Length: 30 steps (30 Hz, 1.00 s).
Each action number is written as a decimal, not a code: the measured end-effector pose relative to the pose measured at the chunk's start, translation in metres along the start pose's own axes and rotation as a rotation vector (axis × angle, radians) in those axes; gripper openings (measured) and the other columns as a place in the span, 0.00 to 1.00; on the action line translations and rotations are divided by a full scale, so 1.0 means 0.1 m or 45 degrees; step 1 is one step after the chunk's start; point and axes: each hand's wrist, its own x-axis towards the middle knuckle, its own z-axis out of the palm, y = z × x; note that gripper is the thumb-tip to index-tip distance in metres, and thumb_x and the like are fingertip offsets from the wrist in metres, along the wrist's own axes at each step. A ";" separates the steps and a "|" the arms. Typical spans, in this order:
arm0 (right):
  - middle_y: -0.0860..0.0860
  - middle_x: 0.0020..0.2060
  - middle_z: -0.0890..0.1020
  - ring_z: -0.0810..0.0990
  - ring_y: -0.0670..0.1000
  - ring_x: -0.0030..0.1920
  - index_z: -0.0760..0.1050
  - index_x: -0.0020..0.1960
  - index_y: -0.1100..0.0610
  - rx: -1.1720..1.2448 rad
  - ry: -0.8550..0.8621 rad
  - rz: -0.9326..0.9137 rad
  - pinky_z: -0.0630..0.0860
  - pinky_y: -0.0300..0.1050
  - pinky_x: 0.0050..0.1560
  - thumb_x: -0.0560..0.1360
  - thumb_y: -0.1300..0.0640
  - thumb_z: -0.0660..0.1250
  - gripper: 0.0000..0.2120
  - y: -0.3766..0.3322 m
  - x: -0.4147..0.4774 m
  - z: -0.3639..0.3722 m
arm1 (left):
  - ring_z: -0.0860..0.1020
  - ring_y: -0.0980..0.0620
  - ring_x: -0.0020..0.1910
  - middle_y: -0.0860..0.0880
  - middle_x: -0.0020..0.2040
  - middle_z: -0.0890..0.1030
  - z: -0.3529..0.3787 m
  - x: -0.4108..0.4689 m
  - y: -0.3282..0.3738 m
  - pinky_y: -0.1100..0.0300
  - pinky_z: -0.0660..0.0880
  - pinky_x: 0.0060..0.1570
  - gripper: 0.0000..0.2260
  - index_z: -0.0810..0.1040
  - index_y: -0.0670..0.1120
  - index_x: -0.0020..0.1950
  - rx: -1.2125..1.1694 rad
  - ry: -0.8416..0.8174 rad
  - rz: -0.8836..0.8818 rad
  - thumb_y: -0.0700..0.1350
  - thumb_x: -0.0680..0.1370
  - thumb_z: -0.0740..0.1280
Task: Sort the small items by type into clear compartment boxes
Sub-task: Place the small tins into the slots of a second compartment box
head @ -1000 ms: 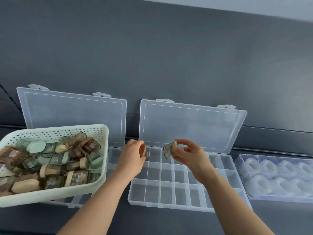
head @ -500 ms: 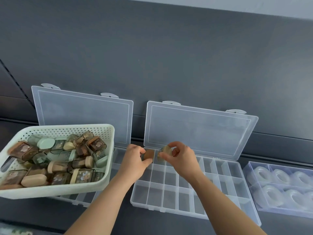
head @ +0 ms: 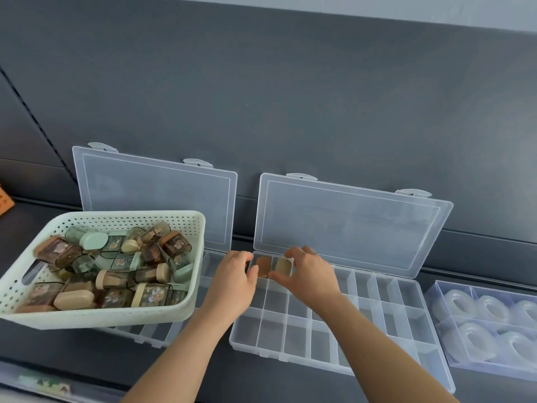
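A clear compartment box [head: 325, 356] lies open in the middle, its lid leaning on the wall. In its two back-left compartments stand a brown-capped small case [head: 263, 266] and a beige-capped small case [head: 283, 266]. My left hand [head: 234, 282] pinches the brown one; my right hand [head: 309, 279] pinches the beige one, thumb in front and fingers over its top. A pale green perforated basket [head: 180, 311] at left holds several more small cases with brown, beige and green caps.
A second clear compartment box [head: 151, 335] lies open behind and under the basket, mostly hidden. At right a clear box [head: 441, 292] holds several white tape rolls. A dark grey wall rises right behind the lids.
Both hands have gone down and forward, lowering the two cases from above the box into its back-left compartments. The view has shifted, so everything sits further right.
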 end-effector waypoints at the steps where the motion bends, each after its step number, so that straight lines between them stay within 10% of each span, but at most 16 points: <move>1: 0.48 0.55 0.77 0.80 0.50 0.50 0.73 0.62 0.49 -0.002 0.007 -0.006 0.79 0.45 0.47 0.69 0.33 0.67 0.28 0.01 -0.02 -0.01 | 0.74 0.53 0.59 0.49 0.63 0.74 -0.03 -0.03 0.04 0.63 0.71 0.59 0.15 0.72 0.45 0.67 0.014 0.008 0.025 0.46 0.81 0.61; 13: 0.46 0.63 0.76 0.79 0.49 0.56 0.74 0.65 0.53 0.332 0.141 -0.315 0.74 0.40 0.56 0.77 0.52 0.66 0.18 -0.64 -0.21 -0.38 | 0.71 0.55 0.64 0.54 0.64 0.75 -1.23 -0.30 -0.09 0.61 0.65 0.64 0.15 0.75 0.49 0.66 0.184 0.248 0.241 0.49 0.79 0.64; 22: 0.45 0.61 0.79 0.79 0.45 0.56 0.75 0.64 0.51 0.444 -0.081 -0.401 0.73 0.35 0.56 0.77 0.52 0.66 0.16 -1.63 -0.05 -0.08 | 0.72 0.56 0.63 0.57 0.67 0.73 -2.00 -0.17 -1.19 0.61 0.69 0.60 0.23 0.73 0.58 0.66 0.444 -0.378 -0.102 0.53 0.72 0.72; 30: 0.54 0.46 0.83 0.81 0.56 0.48 0.78 0.54 0.57 0.321 -0.245 -0.170 0.79 0.53 0.51 0.71 0.49 0.72 0.16 -2.20 0.22 0.19 | 0.74 0.61 0.58 0.60 0.60 0.77 -2.21 -0.05 -1.41 0.62 0.71 0.59 0.14 0.73 0.56 0.65 0.113 -0.392 0.023 0.53 0.80 0.61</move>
